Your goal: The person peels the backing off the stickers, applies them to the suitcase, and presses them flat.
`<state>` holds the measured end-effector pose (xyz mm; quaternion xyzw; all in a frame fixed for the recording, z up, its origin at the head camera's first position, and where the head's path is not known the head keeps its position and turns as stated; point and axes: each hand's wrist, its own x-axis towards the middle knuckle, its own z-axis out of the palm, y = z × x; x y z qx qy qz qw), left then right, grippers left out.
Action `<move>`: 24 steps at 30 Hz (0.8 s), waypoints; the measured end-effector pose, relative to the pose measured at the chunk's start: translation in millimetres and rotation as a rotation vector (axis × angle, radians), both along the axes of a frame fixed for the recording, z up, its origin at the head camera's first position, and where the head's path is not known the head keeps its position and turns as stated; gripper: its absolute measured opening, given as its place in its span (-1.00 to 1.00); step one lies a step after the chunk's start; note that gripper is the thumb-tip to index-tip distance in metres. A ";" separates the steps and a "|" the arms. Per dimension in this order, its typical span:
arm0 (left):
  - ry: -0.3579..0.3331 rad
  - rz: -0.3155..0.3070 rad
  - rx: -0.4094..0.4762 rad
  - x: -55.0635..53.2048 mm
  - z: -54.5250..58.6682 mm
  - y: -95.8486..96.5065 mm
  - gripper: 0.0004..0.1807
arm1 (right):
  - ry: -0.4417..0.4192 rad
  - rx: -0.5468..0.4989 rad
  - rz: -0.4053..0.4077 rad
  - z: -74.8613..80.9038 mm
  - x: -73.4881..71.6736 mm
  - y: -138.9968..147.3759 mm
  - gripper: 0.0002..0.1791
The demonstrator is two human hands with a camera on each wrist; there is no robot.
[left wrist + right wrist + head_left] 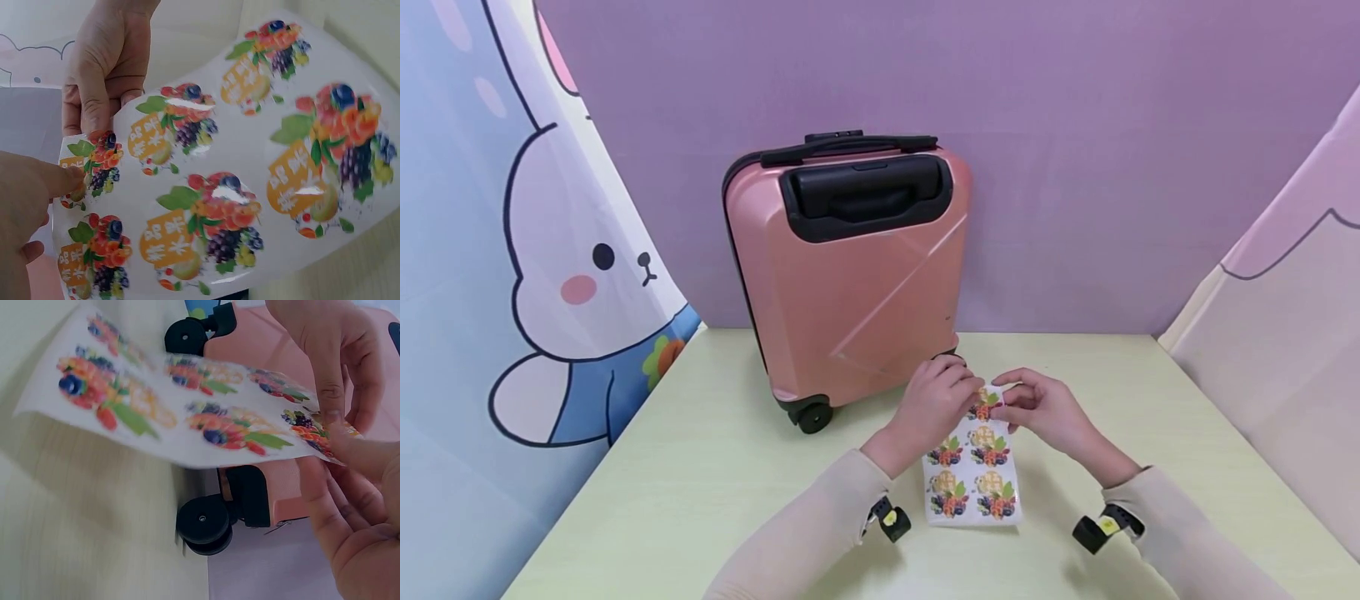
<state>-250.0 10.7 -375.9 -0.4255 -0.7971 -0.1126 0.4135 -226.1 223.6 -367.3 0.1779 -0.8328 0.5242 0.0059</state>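
"One pale worktop recorded; what stands on it?"

"A pink suitcase, upright, towards the back"

"Location of the sticker sheet?"

"In front of the suitcase, raised off the worktop by its far end, its surface curved in both wrist views"

"Condition of each grip?"

"Left hand: clamped on the sheet's far end, thumb across a print in the left wrist view. Right hand: clamped on that same end, at the right edge, close beside the left"

"Markings?"

"Colourful fruit prints, in two columns, each with orange lettering"
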 end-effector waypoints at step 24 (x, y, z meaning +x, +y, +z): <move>0.053 -0.066 -0.060 0.0 -0.6 -1.9 -0.91 | -0.068 -0.007 0.119 1.9 -5.9 4.9 -0.78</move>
